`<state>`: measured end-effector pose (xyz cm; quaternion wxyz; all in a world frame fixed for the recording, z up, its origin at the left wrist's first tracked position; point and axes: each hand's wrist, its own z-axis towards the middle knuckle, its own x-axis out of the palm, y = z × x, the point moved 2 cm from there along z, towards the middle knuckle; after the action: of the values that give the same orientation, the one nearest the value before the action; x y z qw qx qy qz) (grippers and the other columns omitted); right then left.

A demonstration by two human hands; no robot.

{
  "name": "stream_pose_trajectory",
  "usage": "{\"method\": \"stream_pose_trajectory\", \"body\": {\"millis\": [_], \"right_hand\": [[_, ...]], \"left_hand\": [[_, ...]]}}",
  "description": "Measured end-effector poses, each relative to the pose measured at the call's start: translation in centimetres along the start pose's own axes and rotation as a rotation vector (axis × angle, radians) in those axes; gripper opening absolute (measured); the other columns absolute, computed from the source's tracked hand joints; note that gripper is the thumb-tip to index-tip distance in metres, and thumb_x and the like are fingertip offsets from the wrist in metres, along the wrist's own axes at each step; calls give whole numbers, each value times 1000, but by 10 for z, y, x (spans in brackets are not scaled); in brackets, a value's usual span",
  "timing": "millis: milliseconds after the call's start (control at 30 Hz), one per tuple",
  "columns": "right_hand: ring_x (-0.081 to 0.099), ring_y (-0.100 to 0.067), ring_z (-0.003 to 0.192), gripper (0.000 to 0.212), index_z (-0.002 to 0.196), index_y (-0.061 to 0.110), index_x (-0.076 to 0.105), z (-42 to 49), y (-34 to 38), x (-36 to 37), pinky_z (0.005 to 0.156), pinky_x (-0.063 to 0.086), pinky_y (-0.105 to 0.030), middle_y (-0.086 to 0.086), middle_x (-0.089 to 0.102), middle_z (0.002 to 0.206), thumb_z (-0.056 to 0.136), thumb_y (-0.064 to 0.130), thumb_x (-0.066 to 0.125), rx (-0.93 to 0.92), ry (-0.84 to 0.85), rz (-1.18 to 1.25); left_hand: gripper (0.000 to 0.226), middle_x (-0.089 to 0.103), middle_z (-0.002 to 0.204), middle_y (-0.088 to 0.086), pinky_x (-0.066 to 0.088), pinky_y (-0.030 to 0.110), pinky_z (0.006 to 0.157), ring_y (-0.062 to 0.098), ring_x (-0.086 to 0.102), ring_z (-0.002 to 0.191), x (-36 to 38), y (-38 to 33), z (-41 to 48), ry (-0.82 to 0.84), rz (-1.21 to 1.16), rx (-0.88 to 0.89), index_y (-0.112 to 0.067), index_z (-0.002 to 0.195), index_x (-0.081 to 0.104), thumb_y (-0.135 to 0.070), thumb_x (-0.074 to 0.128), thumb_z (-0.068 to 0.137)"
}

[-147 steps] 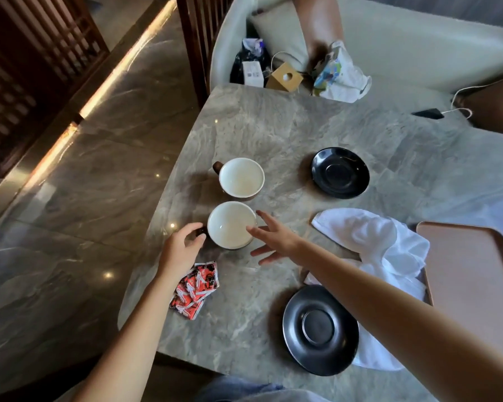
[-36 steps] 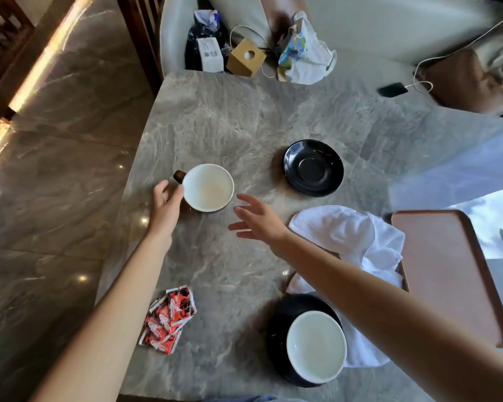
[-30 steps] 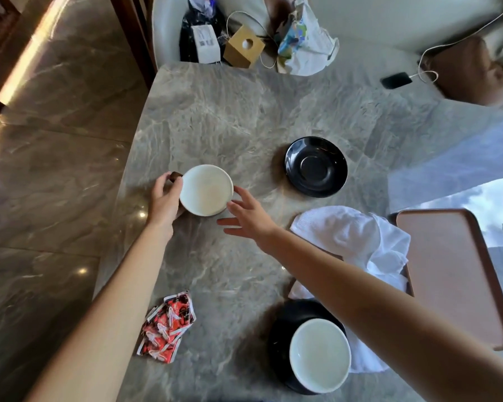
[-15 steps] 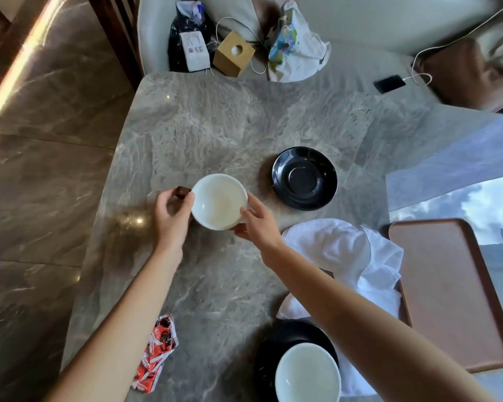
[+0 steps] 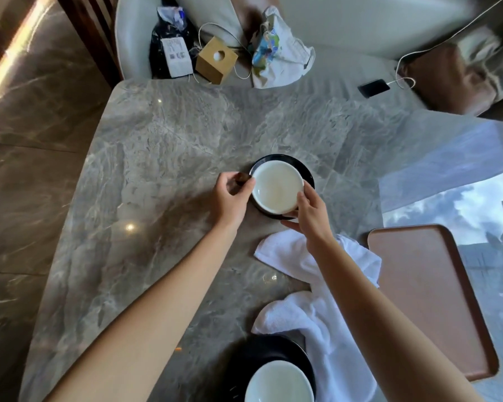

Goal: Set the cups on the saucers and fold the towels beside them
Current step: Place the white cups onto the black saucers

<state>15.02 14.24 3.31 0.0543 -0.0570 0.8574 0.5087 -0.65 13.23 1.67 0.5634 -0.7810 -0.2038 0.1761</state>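
Both hands are on the far cup (image 5: 276, 187), which sits over the far saucer (image 5: 309, 177), a dark ring showing around its far and right sides. The left hand (image 5: 230, 198) pinches the cup's brown handle (image 5: 242, 178), which points left. The right hand (image 5: 311, 216) curls around the near-right wall, thumb on the rim. Whether the base is fully down in the saucer's well cannot be told from above; the cup looks set a little toward the near-left of centre.

At the bottom edge of the view, the near cup (image 5: 276, 381) already rests on the near saucer (image 5: 253, 355). So the cup half of the job looks all but done, once this one is let go.

What matters next is the towels (image 5: 317, 314). They lie rumpled and unfolded on the desk (image 5: 186, 134), in a white heap between the two saucers. Its long run goes from just behind the right wrist back toward the person, passing under the right forearm. A brown tray (image 5: 427, 294) lies just beside the heap on its right. The right hand is plainly the nearer one and would only need to draw back toward the body. The left hand would have to cross over to the right to help.
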Motion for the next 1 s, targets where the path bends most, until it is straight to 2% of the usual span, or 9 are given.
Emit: {"method": "stream_pose_trajectory", "body": {"millis": [67, 167, 300, 467, 533, 633, 800, 900, 1000], "right_hand": [[67, -25, 91, 36, 134, 27, 48, 7, -4, -4, 67, 57, -33, -7, 59, 120, 102, 22, 35, 11, -2, 3], [67, -24, 92, 34, 132, 30, 49, 17, -7, -8, 60, 55, -27, -5, 59, 117, 101, 23, 36, 25, -2, 0], [68, -17, 74, 34, 131, 32, 48, 30, -5, -10, 58, 55, -27, -1, 60, 111, 101, 25, 34, 16, -12, -60], [64, -17, 75, 31, 122, 39, 50, 43, -1, -10, 62, 53, -29, 2, 58, 108, 100, 26, 32, -4, 11, -102], [64, -16, 79, 30, 120, 39, 51, 46, 1, -10, 62, 53, -28, 4, 57, 108, 100, 26, 33, -13, 7, -109], [64, -20, 95, 29, 124, 28, 50, 50, 4, -11, 65, 53, -29, 5, 56, 110, 99, 27, 35, -23, -19, -116], [58, -23, 111, 32, 127, 22, 50, 51, 4, -13, 77, 54, -35, 2, 55, 116, 100, 29, 34, 21, -19, -75], [57, -24, 115, 28, 123, 23, 49, 42, 1, -13, 79, 52, -35, -4, 55, 125, 100, 29, 33, 20, -5, -43], [59, -25, 113, 31, 128, 16, 44, 29, -4, -15, 83, 51, -36, -9, 57, 125, 100, 27, 35, 1, -51, -37]], "left_hand": [[20, 59, 82, -9, 45, 16, 78, 5, 56, 78, 6, 5, 4, -5, 46, -2, -14, 91, 56, -12, 71, 78], [20, 62, 89, -3, 46, 31, 85, 12, 57, 85, 12, 10, 11, -12, 88, -18, -14, 91, 58, -18, 72, 77], [23, 61, 86, -7, 44, 23, 76, 9, 56, 82, 19, 9, 19, -36, 127, -20, -16, 90, 57, -24, 73, 76], [25, 60, 90, -5, 43, 23, 80, 10, 56, 85, 24, 11, 22, -36, 101, -58, -15, 92, 52, -23, 71, 79], [29, 59, 96, -3, 44, 25, 83, 11, 56, 89, 26, 12, 22, -33, 97, -90, -13, 97, 51, -25, 71, 79], [38, 56, 105, 0, 41, 25, 85, 12, 53, 95, 26, 14, 21, -20, 113, -148, -11, 106, 49, -29, 70, 80], [39, 54, 113, 2, 37, 23, 85, 12, 51, 100, 26, 13, 18, 38, 98, -198, -12, 110, 47, -30, 67, 82], [43, 54, 124, 2, 36, 23, 91, 13, 50, 111, 21, 11, 13, 104, 50, -235, -12, 123, 46, -26, 62, 86], [52, 50, 123, -3, 33, 24, 92, 9, 46, 111, 13, 16, -2, 155, 29, -291, -14, 135, 34, -25, 57, 89]]}}
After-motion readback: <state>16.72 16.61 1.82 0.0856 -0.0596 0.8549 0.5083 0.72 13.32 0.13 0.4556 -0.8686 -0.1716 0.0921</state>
